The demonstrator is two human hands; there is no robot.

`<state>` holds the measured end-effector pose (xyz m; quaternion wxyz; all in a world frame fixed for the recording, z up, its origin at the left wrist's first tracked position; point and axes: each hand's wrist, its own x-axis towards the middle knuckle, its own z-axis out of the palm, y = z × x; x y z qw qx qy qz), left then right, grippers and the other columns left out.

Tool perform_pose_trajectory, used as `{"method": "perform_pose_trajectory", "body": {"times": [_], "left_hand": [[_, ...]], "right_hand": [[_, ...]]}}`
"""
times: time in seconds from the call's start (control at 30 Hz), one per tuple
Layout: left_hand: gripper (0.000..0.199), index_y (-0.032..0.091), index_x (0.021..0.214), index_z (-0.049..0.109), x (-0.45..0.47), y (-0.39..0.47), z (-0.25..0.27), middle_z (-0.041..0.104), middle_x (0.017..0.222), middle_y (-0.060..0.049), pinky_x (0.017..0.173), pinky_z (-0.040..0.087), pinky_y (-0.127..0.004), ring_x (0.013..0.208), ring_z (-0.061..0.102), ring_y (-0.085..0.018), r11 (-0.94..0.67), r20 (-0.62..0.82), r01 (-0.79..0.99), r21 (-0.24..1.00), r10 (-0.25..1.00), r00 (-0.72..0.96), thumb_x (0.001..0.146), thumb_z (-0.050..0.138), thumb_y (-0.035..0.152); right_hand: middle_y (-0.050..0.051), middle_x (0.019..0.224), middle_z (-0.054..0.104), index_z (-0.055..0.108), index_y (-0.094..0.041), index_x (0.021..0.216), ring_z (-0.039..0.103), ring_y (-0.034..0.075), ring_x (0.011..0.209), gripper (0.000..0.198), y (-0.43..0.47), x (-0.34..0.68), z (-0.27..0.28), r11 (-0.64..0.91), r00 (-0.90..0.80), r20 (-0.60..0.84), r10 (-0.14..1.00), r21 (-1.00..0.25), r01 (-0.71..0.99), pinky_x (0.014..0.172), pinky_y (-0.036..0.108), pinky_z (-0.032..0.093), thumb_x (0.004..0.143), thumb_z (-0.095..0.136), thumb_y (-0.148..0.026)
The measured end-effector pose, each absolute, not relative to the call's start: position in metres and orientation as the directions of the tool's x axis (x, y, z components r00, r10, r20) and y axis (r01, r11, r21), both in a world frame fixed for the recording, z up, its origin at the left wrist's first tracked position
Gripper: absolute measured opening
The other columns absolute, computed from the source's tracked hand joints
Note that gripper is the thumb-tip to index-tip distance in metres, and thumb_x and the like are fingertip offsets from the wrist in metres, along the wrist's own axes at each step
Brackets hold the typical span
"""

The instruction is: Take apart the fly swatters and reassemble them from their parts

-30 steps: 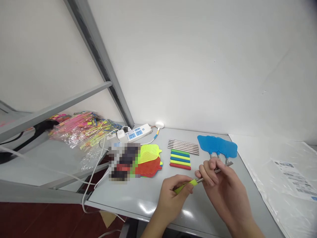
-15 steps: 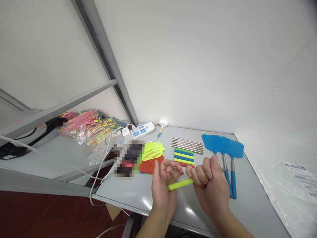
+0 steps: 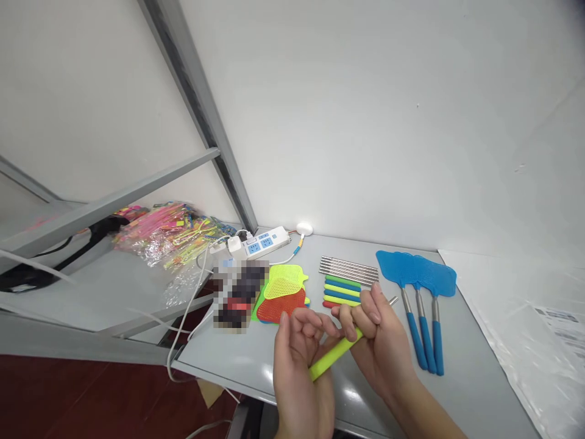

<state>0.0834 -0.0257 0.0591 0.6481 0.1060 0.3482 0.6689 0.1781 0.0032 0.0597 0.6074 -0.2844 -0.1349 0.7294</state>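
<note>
My right hand (image 3: 381,341) is closed around a yellow-green fly swatter handle (image 3: 331,360), and a thin metal rod (image 3: 393,300) sticks out past its thumb side. The handle's lower end rests against the palm of my left hand (image 3: 301,366), which is turned up with its fingers loosely bent and apart. Behind my hands lie several coloured handles (image 3: 342,292) in a row, with a row of metal rods (image 3: 348,269) beyond them. Three blue fly swatters (image 3: 423,317) lie side by side to the right. Perforated swatter heads, yellow (image 3: 286,281) and red (image 3: 281,306), overlap on the left.
A white power strip (image 3: 266,242) with plugs and cables lies at the table's back left, near a blurred dark object (image 3: 242,292). Plastic-wrapped colourful items (image 3: 173,235) fill the shelf beyond a grey metal frame (image 3: 196,103). White plastic packaging (image 3: 516,329) covers the table's right side.
The handle has tilted more steeply, its lower end dropping against my left palm. My right hand has shifted a little left, and its rod now points more upward.
</note>
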Motion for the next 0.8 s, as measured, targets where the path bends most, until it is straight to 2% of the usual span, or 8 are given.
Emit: {"method": "perform_pose_trajectory", "body": {"times": [0.2,0.33,0.43,0.57,0.63,0.67,0.73,0.8], "left_hand": [[0.032,0.019,0.070,0.058,0.083,-0.024,0.045,0.056,0.074,-0.002,0.070,0.046,-0.027,0.074,0.055,-0.016,0.131,-0.345,-0.766,0.629,0.930,-0.124,0.087,0.056,0.047],[0.033,0.021,0.099,0.062,0.066,-0.025,0.034,0.052,0.071,0.002,0.056,0.037,-0.021,0.058,0.044,-0.009,0.266,-0.323,-0.611,0.745,0.946,0.017,0.083,0.063,0.050],[0.036,0.019,0.097,0.060,0.049,-0.030,0.023,0.043,0.055,0.007,0.054,0.033,-0.022,0.046,0.032,-0.006,0.360,-0.320,-0.480,0.800,0.933,0.165,0.085,0.061,0.053],[0.037,0.018,0.079,0.052,0.033,-0.036,0.008,0.032,0.050,0.010,0.057,0.035,-0.024,0.041,0.021,-0.004,0.279,-0.291,-0.521,0.807,0.955,0.061,0.091,0.051,0.053],[0.037,0.018,0.080,0.052,0.027,-0.038,0.002,0.032,0.052,0.010,0.057,0.035,-0.024,0.039,0.020,-0.004,0.211,-0.286,-0.577,0.789,0.957,-0.041,0.092,0.049,0.053],[0.037,0.018,0.081,0.052,0.025,-0.039,0.000,0.032,0.052,0.010,0.057,0.036,-0.024,0.039,0.019,-0.003,0.182,-0.289,-0.600,0.779,0.953,-0.087,0.093,0.048,0.053],[0.039,0.018,0.081,0.053,0.020,-0.039,-0.003,0.032,0.052,0.011,0.057,0.037,-0.025,0.037,0.019,-0.003,0.137,-0.301,-0.632,0.763,0.941,-0.158,0.093,0.046,0.055],[0.042,0.018,0.081,0.053,0.016,-0.039,-0.006,0.033,0.052,0.010,0.057,0.038,-0.026,0.036,0.018,-0.003,0.115,-0.316,-0.651,0.750,0.927,-0.200,0.093,0.044,0.057]], "right_hand": [[-0.008,0.041,0.027,0.038,-0.022,0.054,0.046,0.012,0.042,0.050,0.008,0.171,0.074,-0.230,-0.171,-0.154,0.973,-0.680,-0.696,0.048,0.025,0.042,0.090,0.051,-0.055],[-0.007,0.047,0.039,0.044,-0.023,0.064,0.045,0.013,0.035,0.047,0.023,0.156,0.079,-0.398,-0.378,-0.239,0.894,-0.812,-0.427,0.031,0.022,0.027,0.084,0.051,-0.065],[-0.006,0.054,0.048,0.054,-0.021,0.074,0.048,0.011,0.039,0.045,0.035,0.141,0.076,-0.393,-0.512,-0.263,0.818,-0.905,-0.164,0.038,0.023,0.035,0.086,0.049,-0.063],[0.004,0.080,0.066,0.063,-0.018,0.095,0.063,0.015,0.074,0.054,0.062,0.130,0.062,-0.097,-0.647,-0.158,0.746,-0.987,0.128,0.072,0.027,0.048,0.097,0.024,-0.056],[0.008,0.100,0.068,0.062,-0.018,0.107,0.064,0.017,0.092,0.057,0.082,0.128,0.051,0.145,-0.567,-0.154,0.809,-0.883,0.446,0.082,0.029,0.046,0.100,0.014,-0.049],[0.009,0.111,0.066,0.059,-0.020,0.114,0.061,0.019,0.102,0.053,0.093,0.128,0.044,0.265,-0.498,-0.122,0.858,-0.725,0.635,0.087,0.030,0.044,0.100,0.016,-0.047],[0.019,0.126,0.058,0.053,-0.014,0.124,0.052,0.029,0.118,0.049,0.113,0.127,0.032,0.289,-0.413,-0.096,0.905,-0.575,0.766,0.097,0.042,0.035,0.097,0.030,-0.048],[0.024,0.123,0.058,0.050,-0.010,0.128,0.051,0.037,0.117,0.058,0.129,0.125,0.022,0.294,-0.399,-0.121,0.909,-0.492,0.820,0.097,0.050,0.031,0.091,0.043,-0.054]]}}
